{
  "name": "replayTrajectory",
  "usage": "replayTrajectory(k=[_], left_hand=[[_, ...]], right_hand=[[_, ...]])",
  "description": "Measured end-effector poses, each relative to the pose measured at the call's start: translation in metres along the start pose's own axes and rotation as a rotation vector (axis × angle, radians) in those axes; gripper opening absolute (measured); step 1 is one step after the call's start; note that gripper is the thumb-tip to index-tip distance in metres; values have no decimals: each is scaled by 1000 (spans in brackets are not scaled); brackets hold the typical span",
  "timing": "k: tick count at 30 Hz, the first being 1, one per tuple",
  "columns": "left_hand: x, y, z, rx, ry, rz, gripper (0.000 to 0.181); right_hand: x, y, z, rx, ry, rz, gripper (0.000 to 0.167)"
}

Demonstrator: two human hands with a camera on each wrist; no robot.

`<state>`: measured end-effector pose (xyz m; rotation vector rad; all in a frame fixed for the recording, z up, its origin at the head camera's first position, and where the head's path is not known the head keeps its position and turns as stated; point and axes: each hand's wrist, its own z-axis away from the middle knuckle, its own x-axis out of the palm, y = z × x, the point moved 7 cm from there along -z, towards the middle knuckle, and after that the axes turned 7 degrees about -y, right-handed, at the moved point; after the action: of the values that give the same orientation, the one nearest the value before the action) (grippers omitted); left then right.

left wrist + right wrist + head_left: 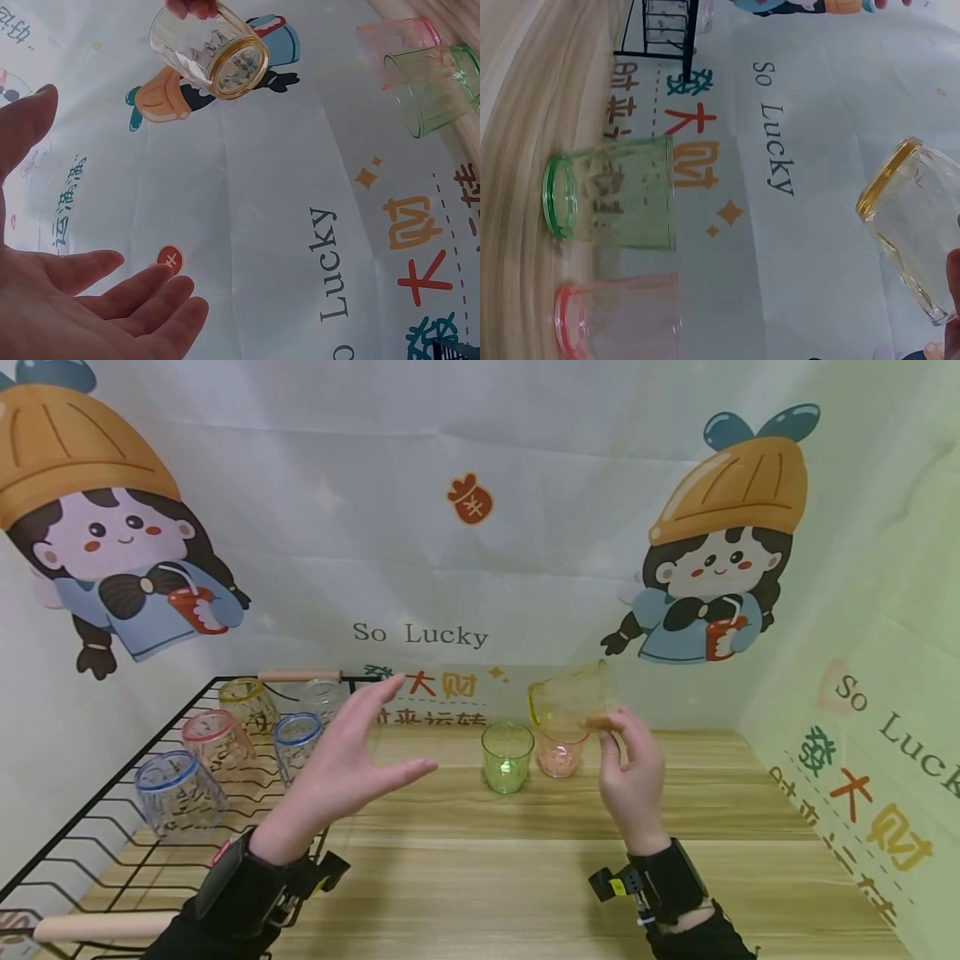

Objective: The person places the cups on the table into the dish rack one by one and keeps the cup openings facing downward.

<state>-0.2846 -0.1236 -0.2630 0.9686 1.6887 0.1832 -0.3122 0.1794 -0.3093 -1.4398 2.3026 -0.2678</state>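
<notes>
A clear glass with a yellow base [567,697] is in my right hand [633,777], pinched near its rim by thumb and fingers. It is held tilted in the air above a pink glass [560,758], its thick base [889,176] pointing left. Beside the pink one, a green glass [507,760] stands upright on the wooden table. My left hand [341,768] hovers between the rack and the green glass, thumb and fingers spread and nothing in it; the left wrist view also shows its fingers [154,307] apart from any glass.
On the left stands a black wire rack [112,802] with wooden handles. Several glasses sit in it bottom up, among them a blue one [180,789], a pink one [217,739] and a yellow one [249,703]. A printed cloth [540,568] hangs behind the table [480,885].
</notes>
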Motion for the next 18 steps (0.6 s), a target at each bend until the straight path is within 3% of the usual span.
replayTrajectory(k=[9,18], left_hand=[[3,4,-4,16,9,24,99],[10,10,-5,45,10,62,95]], right_hand=[[7,-15,3,-21,17,-85,24],[16,-28,4,-62,-17,-216,28]])
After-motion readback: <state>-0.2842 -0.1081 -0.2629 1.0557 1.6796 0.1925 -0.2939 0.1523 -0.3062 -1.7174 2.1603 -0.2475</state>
